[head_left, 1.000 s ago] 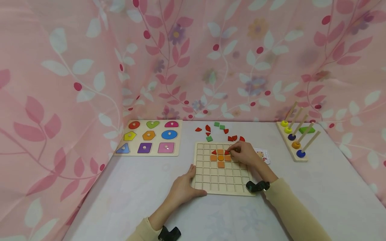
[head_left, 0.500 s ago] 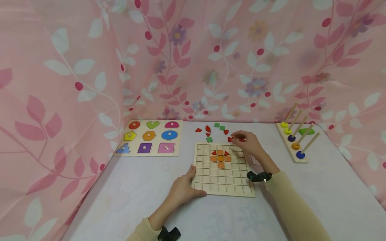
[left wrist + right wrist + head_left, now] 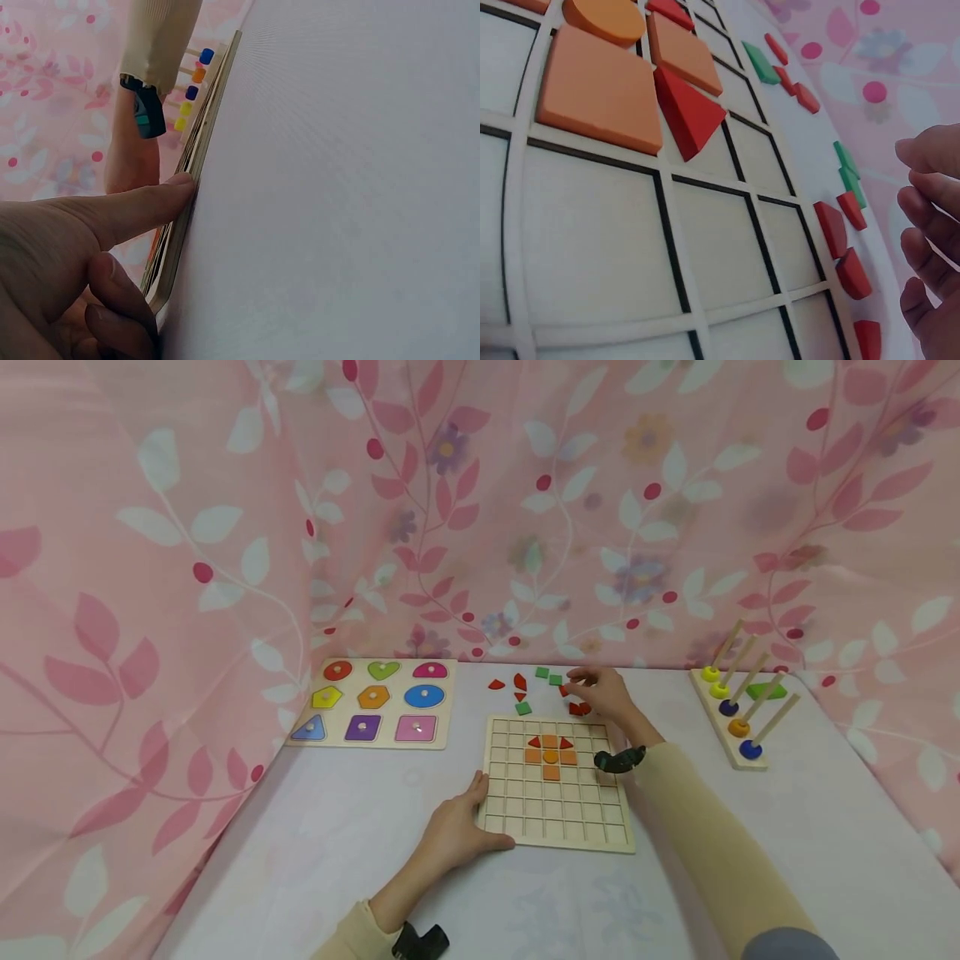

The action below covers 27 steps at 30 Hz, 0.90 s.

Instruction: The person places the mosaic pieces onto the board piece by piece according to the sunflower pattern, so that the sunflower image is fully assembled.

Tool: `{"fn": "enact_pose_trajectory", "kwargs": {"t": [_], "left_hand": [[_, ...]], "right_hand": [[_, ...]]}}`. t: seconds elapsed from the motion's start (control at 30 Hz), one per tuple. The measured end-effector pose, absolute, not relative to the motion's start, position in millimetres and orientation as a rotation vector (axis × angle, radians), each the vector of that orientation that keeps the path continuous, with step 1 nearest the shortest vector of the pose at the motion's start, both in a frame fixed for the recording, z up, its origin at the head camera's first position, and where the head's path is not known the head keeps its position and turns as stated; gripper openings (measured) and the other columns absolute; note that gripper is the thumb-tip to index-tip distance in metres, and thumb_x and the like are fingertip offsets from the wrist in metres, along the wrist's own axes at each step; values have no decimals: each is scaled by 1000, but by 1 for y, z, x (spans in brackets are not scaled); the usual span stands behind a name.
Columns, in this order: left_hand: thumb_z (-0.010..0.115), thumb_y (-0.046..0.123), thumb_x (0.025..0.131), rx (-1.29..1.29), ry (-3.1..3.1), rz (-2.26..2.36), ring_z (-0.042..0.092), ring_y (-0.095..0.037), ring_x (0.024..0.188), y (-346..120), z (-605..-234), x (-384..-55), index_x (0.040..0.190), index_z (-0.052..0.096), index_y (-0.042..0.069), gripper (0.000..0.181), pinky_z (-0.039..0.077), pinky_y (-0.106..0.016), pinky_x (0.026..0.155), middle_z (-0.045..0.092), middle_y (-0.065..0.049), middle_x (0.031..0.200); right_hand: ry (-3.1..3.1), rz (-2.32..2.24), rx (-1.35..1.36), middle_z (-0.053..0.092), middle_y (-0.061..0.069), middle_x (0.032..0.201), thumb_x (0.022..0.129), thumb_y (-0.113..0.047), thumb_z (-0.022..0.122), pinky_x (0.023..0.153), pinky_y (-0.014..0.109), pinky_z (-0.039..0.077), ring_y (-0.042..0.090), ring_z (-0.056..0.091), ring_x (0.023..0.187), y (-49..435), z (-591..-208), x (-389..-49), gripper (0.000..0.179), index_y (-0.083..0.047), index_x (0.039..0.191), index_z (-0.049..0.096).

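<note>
White table point(image 3: 345, 827) | left grip point(image 3: 454, 828) holds grid board point(image 3: 551, 814) by near-left corner | right grip point(image 3: 606, 693) apart, beyond board's far edge

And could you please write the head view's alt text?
A left hand holds a gridded board with orange and red pieces; the right hand is near loose red and green pieces. A shape puzzle lies left, a peg stand right.

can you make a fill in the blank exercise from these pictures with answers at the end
The person's ____ hand holds a corner of the grid board.
The round piece on that board is ____.
On the shape puzzle, the heart is ____.
The bead rack has ____ pegs.

Missing words: left; orange; green; five
</note>
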<state>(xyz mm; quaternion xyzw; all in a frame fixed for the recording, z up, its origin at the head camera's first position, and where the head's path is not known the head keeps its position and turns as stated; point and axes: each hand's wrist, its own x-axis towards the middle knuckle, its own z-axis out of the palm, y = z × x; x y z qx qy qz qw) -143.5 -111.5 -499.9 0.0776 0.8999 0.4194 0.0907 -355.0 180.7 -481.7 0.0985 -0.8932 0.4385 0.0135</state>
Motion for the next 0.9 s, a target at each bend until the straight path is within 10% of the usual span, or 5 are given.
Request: {"fn": "enact_pose_trajectory", "kwargs": {"t": [0.9], "left_hand": [[98,36,74,247,2671,1260,42,-41,151,-112,-498,-142,160,39,-5,113,44,-61,113,33,-18,170]], "right_hand": [[-2864,1289,290,70,21,128,101,-25,73,76,33,52,36,61,106,181,-486,-377,38,0,130,72]]}}
